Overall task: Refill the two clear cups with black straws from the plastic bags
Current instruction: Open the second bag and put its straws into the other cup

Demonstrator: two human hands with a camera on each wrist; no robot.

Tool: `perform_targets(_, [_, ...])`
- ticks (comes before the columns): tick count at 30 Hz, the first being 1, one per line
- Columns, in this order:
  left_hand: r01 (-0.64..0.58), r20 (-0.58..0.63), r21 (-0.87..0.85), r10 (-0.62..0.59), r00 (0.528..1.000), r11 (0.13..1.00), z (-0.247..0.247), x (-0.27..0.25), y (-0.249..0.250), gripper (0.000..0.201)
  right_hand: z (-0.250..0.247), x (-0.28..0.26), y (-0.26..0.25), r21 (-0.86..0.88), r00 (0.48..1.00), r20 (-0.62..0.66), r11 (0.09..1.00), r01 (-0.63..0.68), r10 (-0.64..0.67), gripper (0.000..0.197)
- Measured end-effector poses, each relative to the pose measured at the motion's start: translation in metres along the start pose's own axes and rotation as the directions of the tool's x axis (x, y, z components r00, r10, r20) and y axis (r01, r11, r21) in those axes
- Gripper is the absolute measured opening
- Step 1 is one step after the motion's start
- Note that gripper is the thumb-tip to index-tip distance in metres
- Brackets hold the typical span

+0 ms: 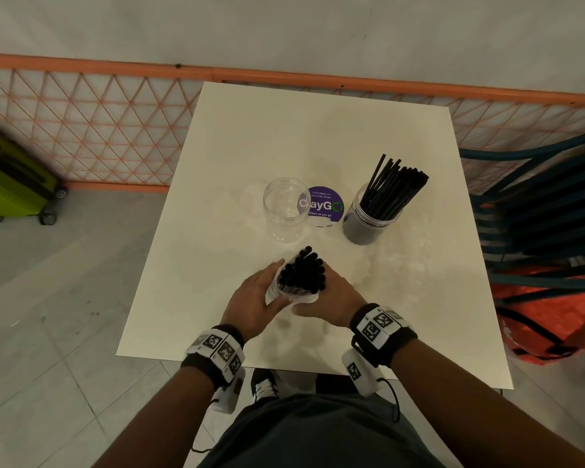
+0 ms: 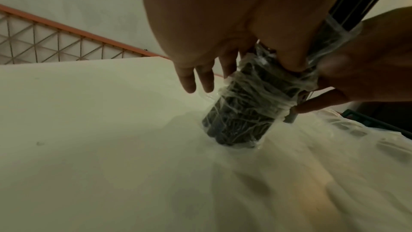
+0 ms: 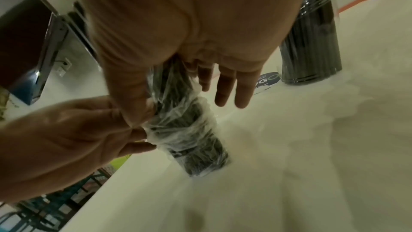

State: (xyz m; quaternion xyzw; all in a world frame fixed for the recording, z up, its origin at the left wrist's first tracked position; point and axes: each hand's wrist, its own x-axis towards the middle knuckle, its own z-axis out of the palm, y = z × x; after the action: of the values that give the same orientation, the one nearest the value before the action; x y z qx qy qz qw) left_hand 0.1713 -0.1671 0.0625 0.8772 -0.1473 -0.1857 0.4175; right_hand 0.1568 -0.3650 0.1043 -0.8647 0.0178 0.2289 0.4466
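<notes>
A bundle of black straws (image 1: 304,273) stands upright on the white table (image 1: 318,130), its lower part wrapped in a crumpled clear plastic bag (image 2: 245,108) (image 3: 189,138). My left hand (image 1: 267,285) grips the bag from the left, thumb pressed on the plastic. From the right, my right hand (image 1: 331,287) pinches the bunched plastic with its thumb, the other fingers stretched past it. Beyond the hands stands an empty clear cup (image 1: 286,209). To its right is a second clear cup (image 1: 374,214) (image 3: 310,50) full of black straws.
A purple round sticker (image 1: 325,206) lies between the cups. An orange lattice fence (image 1: 98,130) runs behind the table. Stacked dark chairs (image 1: 547,214) and an orange bag (image 1: 554,315) sit at the right; a green suitcase (image 1: 11,184) at the left.
</notes>
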Motion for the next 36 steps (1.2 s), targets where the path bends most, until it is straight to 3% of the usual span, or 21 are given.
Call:
perform_targets(3, [0.028,0.018,0.017,-0.029,0.999,0.999,-0.002,0.002,0.0,0.089,0.0,-0.003,0.006,0.216,0.997,-0.016,0.974,0.071,-0.07,0.094])
perform_targets(5, [0.041,0.024,0.026,-0.042,0.999,0.999,-0.001,0.003,0.003,0.09,0.002,-0.002,0.007,0.25,0.996,-0.04,0.964,0.088,-0.081,0.101])
perform_targets(11, [0.046,0.151,0.016,-0.048,0.987,0.999,0.002,0.002,-0.002,0.107,0.009,0.006,-0.002,0.157,0.988,-0.153,0.987,0.044,-0.019,0.068])
perform_targets(16, [0.108,0.054,0.039,-0.11,0.992,0.993,0.004,0.002,-0.01,0.077,0.015,0.017,-0.007,0.131,0.985,-0.17,0.991,0.028,-0.005,0.045])
perform_targets(19, [0.149,0.014,-0.007,-0.149,0.989,0.989,0.006,0.003,-0.007,0.057,0.02,0.024,-0.006,0.167,0.979,-0.2,0.986,0.002,0.032,0.052])
perform_targets(21, [0.182,0.011,-0.034,-0.182,0.983,0.983,0.005,0.002,-0.002,0.055,0.022,0.027,-0.006,0.199,0.978,-0.203,0.98,-0.016,0.057,0.059])
perform_targets(23, [0.195,0.011,-0.083,-0.194,0.981,0.977,0.002,0.0,0.0,0.064,0.021,0.028,-0.005,0.277,0.977,-0.196,0.96,-0.029,0.086,0.056])
perform_targets(25, [0.149,0.01,-0.208,-0.151,0.989,0.967,-0.002,-0.002,0.002,0.056,0.019,0.027,-0.007,0.403,0.977,-0.186,0.915,-0.02,0.103,0.046])
perform_targets(28, [0.133,0.132,-0.517,-0.075,0.988,0.846,-0.011,-0.009,0.011,0.053,0.013,0.02,-0.016,0.598,0.978,-0.159,0.801,-0.011,0.133,0.036])
perform_targets(30, [0.144,0.175,-0.59,-0.049,0.983,0.794,-0.013,-0.011,0.016,0.06,0.009,0.017,-0.022,0.64,0.981,-0.148,0.769,0.0,0.123,0.036])
perform_targets(33, [0.148,0.142,-0.64,-0.074,0.987,0.754,-0.012,-0.013,0.022,0.049,0.005,0.021,-0.031,0.497,0.994,-0.107,0.867,0.024,0.034,0.043])
perform_targets(36, [0.197,0.157,-0.689,-0.122,0.98,0.698,-0.009,-0.016,0.031,0.019,0.002,0.021,-0.039,0.238,0.993,-0.081,0.966,0.102,-0.085,0.068])
